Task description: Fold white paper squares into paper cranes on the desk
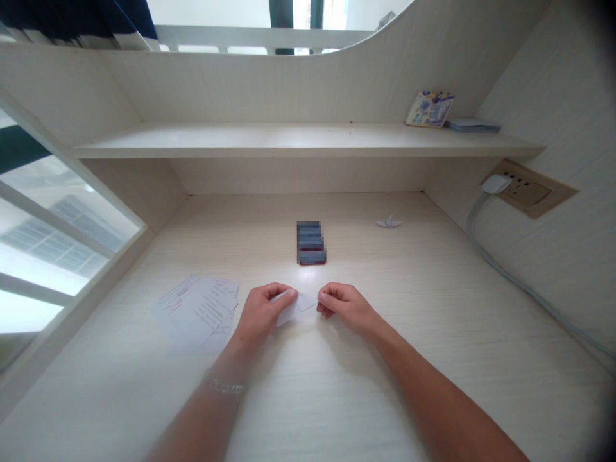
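A small folded piece of white paper [299, 305] is held just above the pale wooden desk [433, 333], between both hands. My left hand [262, 314] pinches its left side with thumb and fingers closed on it. My right hand [342, 305] pinches the right corner, fingers curled together. A beaded bracelet [226, 387] is on my left wrist.
A phone [310, 242] lies just beyond the hands. Several printed paper sheets [199, 311] lie to the left. A small white paper crane [389, 222] sits at the back right. On the shelf [289, 142] stand a card and a booklet [430, 109]. A wall socket with a plugged cable [517, 189] is on the right.
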Tool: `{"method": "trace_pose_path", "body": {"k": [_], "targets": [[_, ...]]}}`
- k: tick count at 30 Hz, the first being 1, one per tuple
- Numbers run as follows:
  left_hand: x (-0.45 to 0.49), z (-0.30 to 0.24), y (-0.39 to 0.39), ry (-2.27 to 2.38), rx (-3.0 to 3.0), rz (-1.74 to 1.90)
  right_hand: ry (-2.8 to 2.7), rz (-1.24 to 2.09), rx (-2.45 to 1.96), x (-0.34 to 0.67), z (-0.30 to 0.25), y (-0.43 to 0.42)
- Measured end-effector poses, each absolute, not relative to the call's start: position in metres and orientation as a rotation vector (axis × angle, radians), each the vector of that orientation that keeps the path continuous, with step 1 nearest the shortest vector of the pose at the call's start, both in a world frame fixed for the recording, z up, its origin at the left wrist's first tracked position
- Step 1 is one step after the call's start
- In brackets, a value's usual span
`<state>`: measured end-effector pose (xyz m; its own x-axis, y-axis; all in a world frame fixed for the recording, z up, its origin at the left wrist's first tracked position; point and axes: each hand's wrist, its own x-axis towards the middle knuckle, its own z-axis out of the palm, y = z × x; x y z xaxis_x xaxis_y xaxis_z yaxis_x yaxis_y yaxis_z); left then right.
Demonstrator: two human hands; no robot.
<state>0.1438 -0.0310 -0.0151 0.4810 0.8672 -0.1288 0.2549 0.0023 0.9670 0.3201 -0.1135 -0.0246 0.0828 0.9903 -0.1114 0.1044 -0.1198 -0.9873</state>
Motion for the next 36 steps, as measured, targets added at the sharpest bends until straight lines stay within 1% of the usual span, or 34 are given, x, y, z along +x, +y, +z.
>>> {"method": "trace_pose_path", "body": {"k": [5,10,15,20,29,36], "targets": [[0.146,-0.015,-0.033,0.979,1.563,0.598,-1.202,1.122,-1.449,0.316,-0.024,-0.114],[0.146,-0.017,-0.033,0.950,1.556,0.616,-1.146,1.204,-1.405,0.316,-0.024,-0.113],[0.146,-0.016,-0.033,0.960,1.609,0.600,-1.221,1.122,-1.439,0.314,-0.025,-0.113],[0.146,-0.013,-0.034,0.947,1.650,0.565,-1.201,1.211,-1.385,0.314,-0.026,-0.113],[0.151,-0.006,-0.042,0.892,1.805,0.546,-1.358,1.006,-1.545,0.306,-0.017,-0.116],[0.147,-0.009,-0.035,0.960,1.629,0.540,-1.285,1.112,-1.566,0.314,-0.020,-0.115]]}}
